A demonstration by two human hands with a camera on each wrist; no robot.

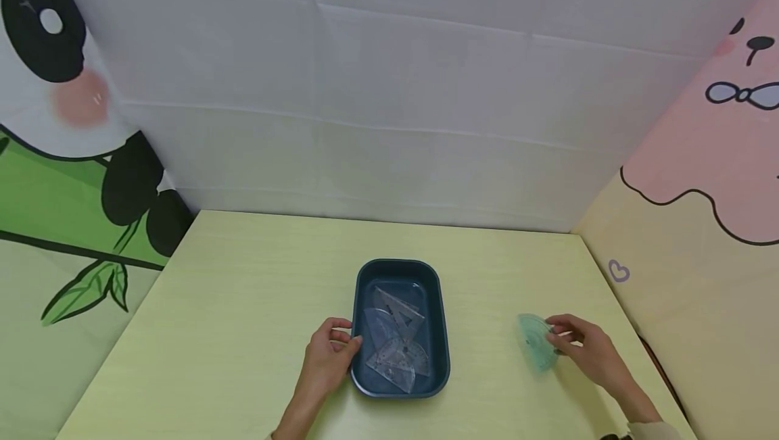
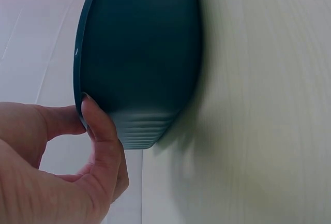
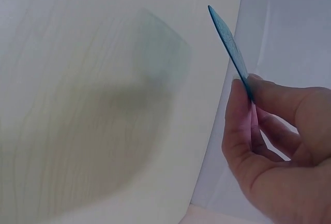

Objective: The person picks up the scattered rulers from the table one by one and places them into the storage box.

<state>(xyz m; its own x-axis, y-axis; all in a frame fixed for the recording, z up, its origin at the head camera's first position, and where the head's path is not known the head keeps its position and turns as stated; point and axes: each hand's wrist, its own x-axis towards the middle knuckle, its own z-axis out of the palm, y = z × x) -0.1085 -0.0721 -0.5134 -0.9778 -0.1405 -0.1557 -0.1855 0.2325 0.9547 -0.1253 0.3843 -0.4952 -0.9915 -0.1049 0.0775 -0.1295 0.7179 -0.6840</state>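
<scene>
A dark blue tray stands near the middle of the table, and my left hand pinches its left rim between thumb and fingers. In the left wrist view the tray's ribbed outer wall shows beside the thumb. Inside the tray lie several clear plastic drawing pieces, among them a set square and a protractor; they overlap. To the right, my right hand pinches a green translucent protractor by one edge. In the right wrist view the protractor is seen nearly edge-on, above the table, its shadow below.
The pale yellow table reaches back to a white cloth wall. A panda-printed panel borders the left side, and a pink and cream printed panel borders the right.
</scene>
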